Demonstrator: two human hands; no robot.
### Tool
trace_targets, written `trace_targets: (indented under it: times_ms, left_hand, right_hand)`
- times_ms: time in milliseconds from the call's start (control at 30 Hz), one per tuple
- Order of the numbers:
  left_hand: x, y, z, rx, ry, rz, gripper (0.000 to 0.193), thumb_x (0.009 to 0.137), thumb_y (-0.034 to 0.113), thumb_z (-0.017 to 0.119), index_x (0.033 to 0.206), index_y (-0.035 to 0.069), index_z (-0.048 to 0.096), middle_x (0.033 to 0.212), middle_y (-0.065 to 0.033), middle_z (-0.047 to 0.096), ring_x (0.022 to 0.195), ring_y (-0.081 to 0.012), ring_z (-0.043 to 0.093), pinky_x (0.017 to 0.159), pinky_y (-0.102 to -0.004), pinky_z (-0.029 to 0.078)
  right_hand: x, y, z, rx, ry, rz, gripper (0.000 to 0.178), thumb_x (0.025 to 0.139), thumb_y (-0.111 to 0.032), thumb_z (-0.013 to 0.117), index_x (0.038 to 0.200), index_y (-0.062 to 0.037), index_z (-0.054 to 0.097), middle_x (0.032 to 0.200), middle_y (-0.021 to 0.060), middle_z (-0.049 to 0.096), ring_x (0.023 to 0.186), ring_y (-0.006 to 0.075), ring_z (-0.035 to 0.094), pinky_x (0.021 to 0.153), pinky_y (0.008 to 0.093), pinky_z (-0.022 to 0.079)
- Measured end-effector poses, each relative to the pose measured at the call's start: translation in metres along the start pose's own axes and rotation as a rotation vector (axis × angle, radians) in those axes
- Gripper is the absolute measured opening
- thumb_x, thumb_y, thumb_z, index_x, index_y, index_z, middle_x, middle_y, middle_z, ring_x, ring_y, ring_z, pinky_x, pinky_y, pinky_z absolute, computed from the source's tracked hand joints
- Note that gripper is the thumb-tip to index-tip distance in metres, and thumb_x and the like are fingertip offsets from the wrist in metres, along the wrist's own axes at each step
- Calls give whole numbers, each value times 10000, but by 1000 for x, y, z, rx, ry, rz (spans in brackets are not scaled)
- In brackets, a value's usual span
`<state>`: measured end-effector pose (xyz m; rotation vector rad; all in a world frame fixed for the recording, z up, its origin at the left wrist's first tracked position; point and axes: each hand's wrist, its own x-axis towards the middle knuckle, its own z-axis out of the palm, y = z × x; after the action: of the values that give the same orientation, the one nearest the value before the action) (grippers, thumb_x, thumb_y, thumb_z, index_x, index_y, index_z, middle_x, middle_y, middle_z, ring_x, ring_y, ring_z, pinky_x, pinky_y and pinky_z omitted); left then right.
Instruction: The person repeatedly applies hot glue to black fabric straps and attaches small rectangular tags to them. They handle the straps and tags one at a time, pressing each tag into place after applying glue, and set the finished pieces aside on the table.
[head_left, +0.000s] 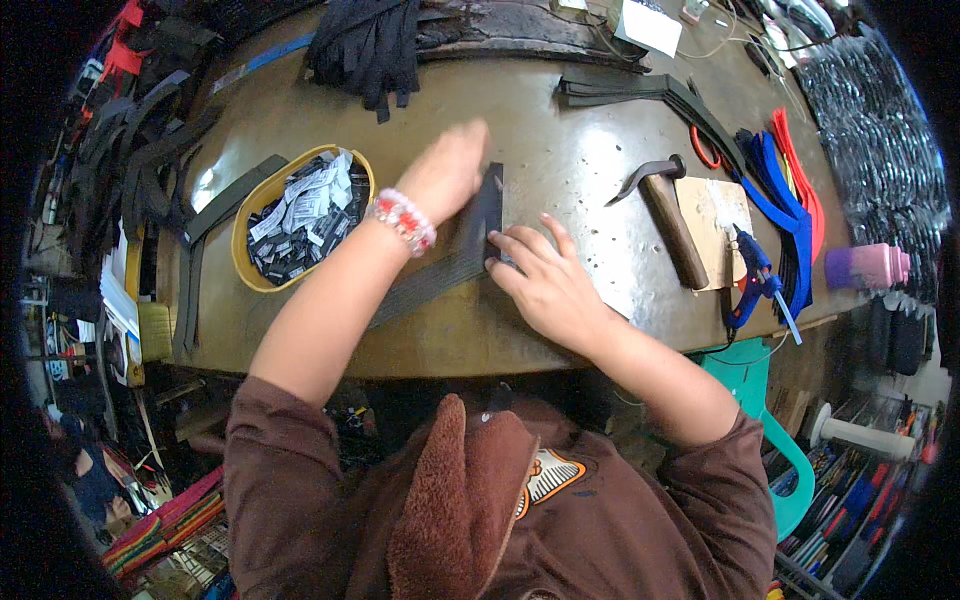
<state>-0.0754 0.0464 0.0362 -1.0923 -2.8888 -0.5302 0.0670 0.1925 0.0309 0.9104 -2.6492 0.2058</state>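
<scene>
A dark strap (493, 200) stands out on the table at the middle, with another grey-black strap (430, 290) slanting down and left from its lower end. My right hand (545, 275) grips the dark strap near its lower end between thumb and index finger, the other fingers raised. Something small and pale shows under these fingers, too covered to name. My left hand (450, 170), with beaded bracelets on the wrist, hovers beside the strap's upper end. Motion smears its fingers. Left of that wrist is a yellow tub (243, 250) full of small black-and-white labels (305, 215).
A hammer (672, 220) lies right of my right hand, on a brown board (715, 225). Near it are a blue glue gun (757, 275), red-handled scissors (705, 150) and blue straps (795, 230). Black straps (365, 50) pile at the back. A green chair (790, 480) stands at lower right.
</scene>
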Motion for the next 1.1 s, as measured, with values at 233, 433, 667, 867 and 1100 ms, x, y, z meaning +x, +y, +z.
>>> trace_targets:
  times_ms: [233, 433, 667, 867, 1100]
  left_hand:
    - [-104, 72, 2, 79, -30, -116, 782, 825, 599, 539, 1470, 243, 277, 1488, -318, 114, 1363, -530, 97, 1052, -672, 106]
    - [-164, 98, 46, -68, -148, 47, 751, 737, 730, 525, 1398, 403, 386, 1494, -333, -1, 1363, -554, -13, 1014, -723, 25]
    - [-163, 96, 38, -102, -129, 109, 798, 684, 715, 597, 1397, 441, 364, 1473, -368, 4, 1357, -563, -58, 997, -740, 5]
    - [-163, 96, 41, -98, -93, 111, 787, 676, 712, 607, 1382, 442, 391, 1475, -364, 12, 1358, -560, -61, 1000, -737, -7]
    - [-165, 96, 39, -132, -120, 81, 719, 665, 686, 639, 1286, 336, 554, 1488, -345, -1, 1376, -528, -60, 1015, -719, -22]
  right_hand:
    - [-50, 80, -42, -189, 297, 916, 472, 848, -270, 642, 1299, -188, 529, 985, 169, 582, 923, 294, 577, 799, 409, 464]
    - [-81, 61, -33, -241, 87, 933, 500, 917, -170, 556, 1395, -250, 431, 823, 163, 586, 812, 305, 591, 731, 377, 466]
    - [-76, -68, -73, 447, 232, 682, 513, 879, 27, 509, 1379, -48, 426, 1056, 145, 595, 823, 231, 544, 710, 315, 469]
    - [-97, -67, -55, 451, 250, 676, 504, 838, 29, 598, 1319, -60, 477, 1192, 182, 590, 1047, 334, 608, 857, 379, 496]
    - [-89, -78, -57, 495, -111, 752, 333, 901, 0, 548, 1233, -28, 540, 1097, 191, 632, 920, 242, 656, 798, 319, 507]
